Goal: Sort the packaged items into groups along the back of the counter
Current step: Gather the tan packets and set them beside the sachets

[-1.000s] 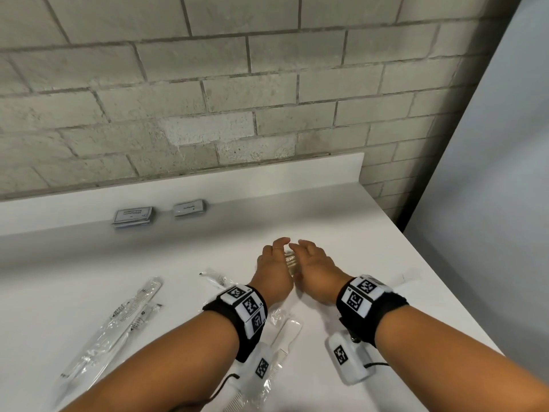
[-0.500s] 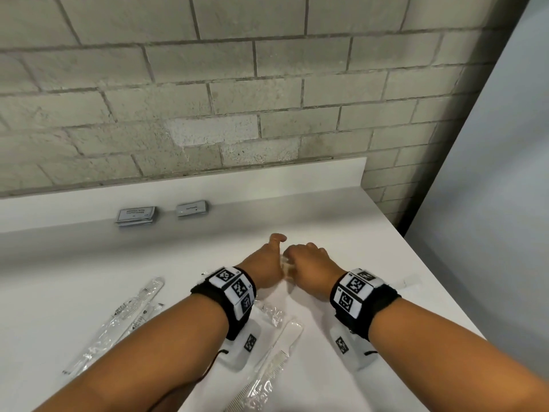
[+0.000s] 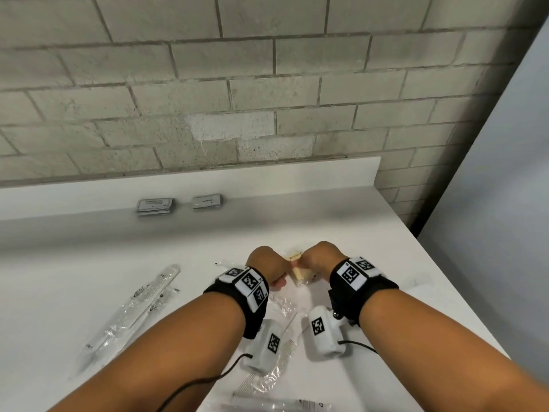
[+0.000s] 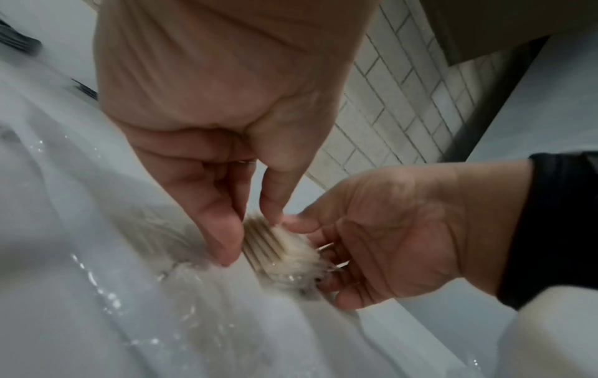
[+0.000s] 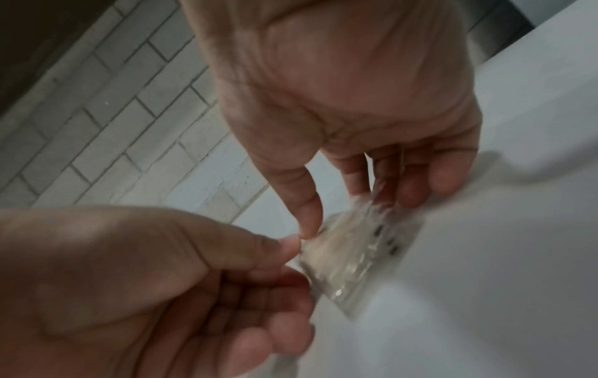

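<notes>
Both hands are meeting over the white counter (image 3: 386, 233), the left hand (image 3: 269, 264) and right hand (image 3: 319, 258) pinching a small clear packet (image 3: 300, 270) of what looks like pale sticks between them. Beyond the grip, two stacks of flat sachets (image 3: 154, 206) are lying against the backsplash. Left of the grip, long clear-wrapped items (image 3: 142, 301) are lying; a wrapped comb (image 3: 267, 373) is sitting nearer than the grip.

Print on flat packets (image 3: 154, 206) and sachet (image 3: 295, 257), none legible

Bare forearms, black wristbands (image 3: 364, 285) with square-code tags, white wrist cameras (image 3: 323, 333), black cables (image 3: 358, 346)
</notes>
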### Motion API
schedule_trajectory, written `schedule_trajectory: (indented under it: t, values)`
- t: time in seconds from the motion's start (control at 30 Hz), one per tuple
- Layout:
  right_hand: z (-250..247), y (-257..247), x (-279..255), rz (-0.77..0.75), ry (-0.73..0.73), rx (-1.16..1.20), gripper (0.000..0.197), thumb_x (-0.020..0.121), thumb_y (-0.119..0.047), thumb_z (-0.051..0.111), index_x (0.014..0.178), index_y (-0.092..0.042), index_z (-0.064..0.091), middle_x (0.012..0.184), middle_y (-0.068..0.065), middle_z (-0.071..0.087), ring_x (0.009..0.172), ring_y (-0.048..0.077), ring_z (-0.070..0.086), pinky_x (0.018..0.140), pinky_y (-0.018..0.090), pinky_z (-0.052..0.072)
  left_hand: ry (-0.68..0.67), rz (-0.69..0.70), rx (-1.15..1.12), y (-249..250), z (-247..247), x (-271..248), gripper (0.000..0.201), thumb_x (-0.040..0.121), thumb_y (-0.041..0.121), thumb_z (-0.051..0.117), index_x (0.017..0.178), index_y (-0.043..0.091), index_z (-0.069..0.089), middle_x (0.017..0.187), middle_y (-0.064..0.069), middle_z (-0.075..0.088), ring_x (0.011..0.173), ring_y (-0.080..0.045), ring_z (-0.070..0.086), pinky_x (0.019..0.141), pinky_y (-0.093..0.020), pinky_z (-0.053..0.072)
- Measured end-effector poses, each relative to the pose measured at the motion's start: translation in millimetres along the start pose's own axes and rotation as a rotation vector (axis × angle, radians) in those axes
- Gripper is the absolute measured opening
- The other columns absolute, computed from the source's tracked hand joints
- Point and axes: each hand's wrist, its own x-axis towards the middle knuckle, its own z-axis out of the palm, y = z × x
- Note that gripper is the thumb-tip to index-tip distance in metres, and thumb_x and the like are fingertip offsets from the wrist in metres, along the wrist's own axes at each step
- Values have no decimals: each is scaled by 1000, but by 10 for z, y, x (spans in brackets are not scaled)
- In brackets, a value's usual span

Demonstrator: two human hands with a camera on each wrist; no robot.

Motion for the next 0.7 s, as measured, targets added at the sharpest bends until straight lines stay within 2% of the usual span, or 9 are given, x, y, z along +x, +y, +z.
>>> schedule_trajectory:
  t: [0.07, 0.13, 0.17, 0.23, 0.3, 0.43, 0.57, 0.63, 0.7]
  values:
    - [-87, 109, -37, -8, 10, 161, 21, 85, -24, 64, 68, -15, 56, 77, 3, 60, 74, 20, 62, 70, 28, 52, 15, -4, -66, 8, 14, 11, 35, 84, 18, 69, 53, 6, 58, 65, -14, 56, 54, -26, 53, 57, -31, 47]
    - [-126, 178, -60, 19, -4, 340, 21, 84, -17, 65, 66, -18, 53, 71, 1, 56, 62, 16, 54, 57, 26, 48, 17, -5, -140, 5, 31, 16, 29, 86, 20, 68, 64, 3, 61, 63, -13, 55, 48, -24, 51, 53, -29, 46]
    - [-117, 193, -58, 26, -13, 364, 21, 84, -14, 65, 66, -15, 54, 70, 3, 57, 62, 18, 55, 59, 28, 50, 19, -14, -169, 3, 41, 11, 27, 87, 18, 68, 66, 3, 60, 64, -14, 54, 46, -23, 50, 50, -27, 45]
    - [-68, 172, -75, 44, -42, 334, 21, 86, -8, 63, 65, -8, 56, 73, 12, 61, 69, 26, 60, 75, 37, 57, 15, -33, -192, 3, 71, -1, 25, 89, 12, 65, 67, 3, 55, 63, -14, 53, 40, -20, 49, 42, -21, 42]
    - [-26, 135, -87, 48, -34, 366, 22, 86, -6, 63, 65, -5, 56, 76, 15, 62, 76, 29, 62, 84, 40, 56, -2, -53, -214, 21, 93, -9, 28, 93, 9, 59, 67, 6, 48, 58, -12, 48, 30, -16, 45, 37, -16, 37]
    - [3, 48, -14, 78, -37, 441, 21, 86, -3, 63, 66, -3, 56, 73, 16, 60, 75, 31, 61, 83, 42, 57, 2, -103, -224, 62, 30, 42, 32, 95, 11, 56, 66, 9, 42, 55, -9, 45, 39, -18, 43, 39, -19, 33]
    - [78, -133, 139, 56, -36, 431, 23, 84, -1, 62, 62, -3, 56, 62, 13, 58, 65, 29, 59, 80, 42, 57, 44, -97, -137, 82, -157, 165, 36, 92, 14, 58, 59, 8, 45, 49, -9, 49, 45, -22, 48, 47, -22, 41]
    - [121, -276, 275, 37, -32, 452, 12, 81, -1, 64, 70, -2, 59, 61, 12, 59, 61, 28, 60, 72, 40, 59, 94, -65, -81, 81, -352, 258, 38, 90, 16, 60, 55, 9, 48, 50, -8, 52, 37, -19, 48, 37, -16, 37]
    - [148, -454, 403, 12, -56, 488, 12, 81, -2, 65, 74, -7, 57, 66, 11, 59, 62, 25, 59, 62, 33, 55, 111, -24, 45, 72, -548, 391, 38, 88, 21, 61, 53, 11, 51, 51, -6, 56, 39, -18, 50, 41, -18, 38]
